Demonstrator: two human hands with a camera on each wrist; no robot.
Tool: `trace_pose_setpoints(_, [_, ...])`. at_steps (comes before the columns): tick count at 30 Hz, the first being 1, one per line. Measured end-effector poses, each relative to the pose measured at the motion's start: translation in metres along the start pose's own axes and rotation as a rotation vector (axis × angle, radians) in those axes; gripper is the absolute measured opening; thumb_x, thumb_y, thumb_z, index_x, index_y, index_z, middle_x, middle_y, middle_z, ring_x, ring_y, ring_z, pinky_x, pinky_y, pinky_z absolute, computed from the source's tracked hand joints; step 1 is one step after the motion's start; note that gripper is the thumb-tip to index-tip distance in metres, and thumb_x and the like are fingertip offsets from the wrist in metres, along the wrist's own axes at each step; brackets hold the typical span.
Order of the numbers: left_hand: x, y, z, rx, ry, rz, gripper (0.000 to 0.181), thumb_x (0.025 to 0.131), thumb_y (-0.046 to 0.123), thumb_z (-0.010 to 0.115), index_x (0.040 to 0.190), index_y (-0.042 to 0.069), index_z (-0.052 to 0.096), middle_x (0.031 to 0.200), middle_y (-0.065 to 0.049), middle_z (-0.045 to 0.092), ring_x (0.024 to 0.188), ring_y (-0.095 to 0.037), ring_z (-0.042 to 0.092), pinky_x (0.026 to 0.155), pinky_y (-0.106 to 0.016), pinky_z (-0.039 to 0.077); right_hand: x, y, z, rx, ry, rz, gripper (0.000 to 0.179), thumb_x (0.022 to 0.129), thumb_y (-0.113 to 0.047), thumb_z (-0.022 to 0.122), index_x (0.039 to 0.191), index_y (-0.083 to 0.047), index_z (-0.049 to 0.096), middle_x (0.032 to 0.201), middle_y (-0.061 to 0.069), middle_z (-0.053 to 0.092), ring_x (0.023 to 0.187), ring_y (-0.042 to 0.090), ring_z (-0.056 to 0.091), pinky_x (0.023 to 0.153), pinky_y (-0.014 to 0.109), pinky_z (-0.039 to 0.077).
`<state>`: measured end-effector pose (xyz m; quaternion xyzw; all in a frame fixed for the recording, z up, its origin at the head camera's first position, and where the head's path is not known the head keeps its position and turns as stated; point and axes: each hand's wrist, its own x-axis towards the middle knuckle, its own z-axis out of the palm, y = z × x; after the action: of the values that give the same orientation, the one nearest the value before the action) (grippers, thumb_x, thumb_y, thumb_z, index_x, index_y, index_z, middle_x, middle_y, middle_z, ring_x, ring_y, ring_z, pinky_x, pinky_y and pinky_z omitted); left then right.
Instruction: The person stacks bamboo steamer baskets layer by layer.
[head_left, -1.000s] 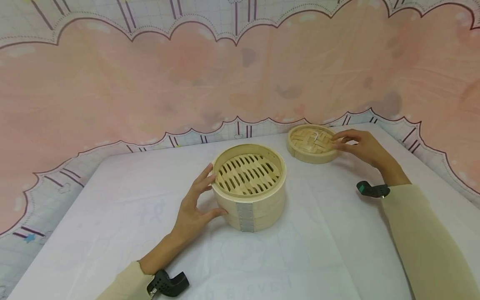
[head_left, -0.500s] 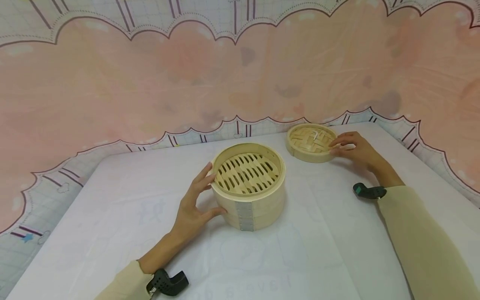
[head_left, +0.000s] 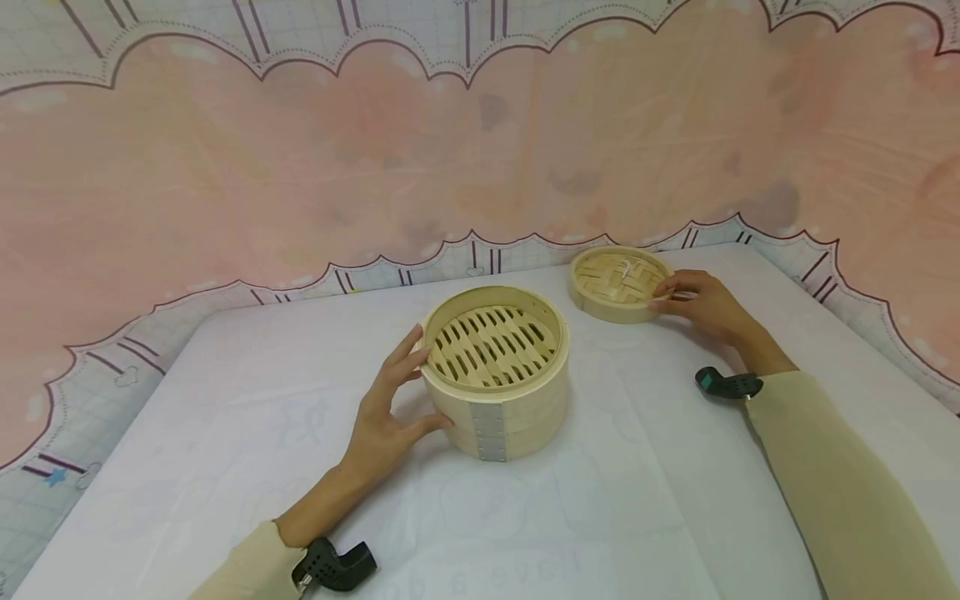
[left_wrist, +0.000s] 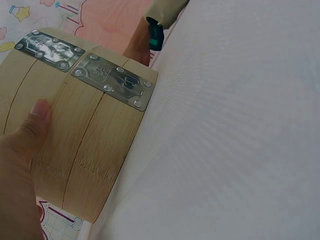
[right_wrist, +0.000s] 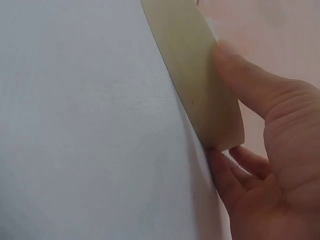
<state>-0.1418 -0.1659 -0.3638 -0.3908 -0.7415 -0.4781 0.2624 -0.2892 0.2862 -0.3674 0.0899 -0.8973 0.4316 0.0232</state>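
A round bamboo steamer (head_left: 496, 350) with a slatted inner floor stands in mid-table in the head view. My left hand (head_left: 386, 425) grips its left side, fingers at the upper rim and thumb lower on the wall. In the left wrist view, that thumb presses the steamer's wall (left_wrist: 95, 130) beside riveted metal plates (left_wrist: 112, 80). Farther back and to the right lies a woven bamboo lid (head_left: 619, 286). My right hand (head_left: 697, 304) holds the lid's right edge. The right wrist view shows the thumb against the lid's side wall (right_wrist: 192, 80) and curled fingers at its end.
A white cloth (head_left: 600, 517) covers the table, with faint lettering showing through. Behind the table hangs a peach-coloured backdrop (head_left: 420, 158) with a scalloped border. Black cameras (head_left: 333, 565) are strapped to both wrists.
My right hand has shifted a little left and toward me along the lid's edge. The lid has hardly moved. My left hand keeps its hold on the steamer.
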Motion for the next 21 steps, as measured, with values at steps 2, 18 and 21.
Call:
trace_pose_setpoints(2, [0.0,-0.001,0.0,-0.006,0.004,0.011,0.084,0.059,-0.004,0.084,0.133,-0.006,0.044,0.147,-0.029,0.03,0.135,-0.03,0.036,0.097,-0.03,0.044,0.0,-0.002,0.001,0.0,-0.009,0.025,0.045,0.086,-0.035,0.072,0.113,-0.001,0.059,0.134,0.016,0.044,0.127,0.036,0.035,0.107,0.055,0.032])
trace_pose_setpoints(18, [-0.001,-0.003,0.0,-0.027,0.007,0.017,0.076,0.07,0.014,0.081,0.133,-0.005,0.044,0.147,-0.029,0.03,0.135,-0.03,0.036,0.095,-0.038,0.045,0.005,-0.007,0.011,0.006,-0.014,0.011,0.044,0.084,-0.033,0.075,0.11,0.0,0.061,0.138,0.02,0.036,0.128,0.038,0.029,0.109,0.057,0.026])
trace_pose_setpoints(21, [0.0,-0.003,0.0,-0.03,0.01,0.026,0.077,0.07,0.015,0.081,0.134,-0.005,0.044,0.147,-0.03,0.029,0.134,-0.031,0.037,0.095,-0.038,0.046,0.005,-0.01,0.016,-0.021,0.001,0.039,0.048,0.082,-0.036,0.076,0.109,-0.001,0.06,0.145,0.025,0.024,0.127,0.043,0.026,0.107,0.059,0.025])
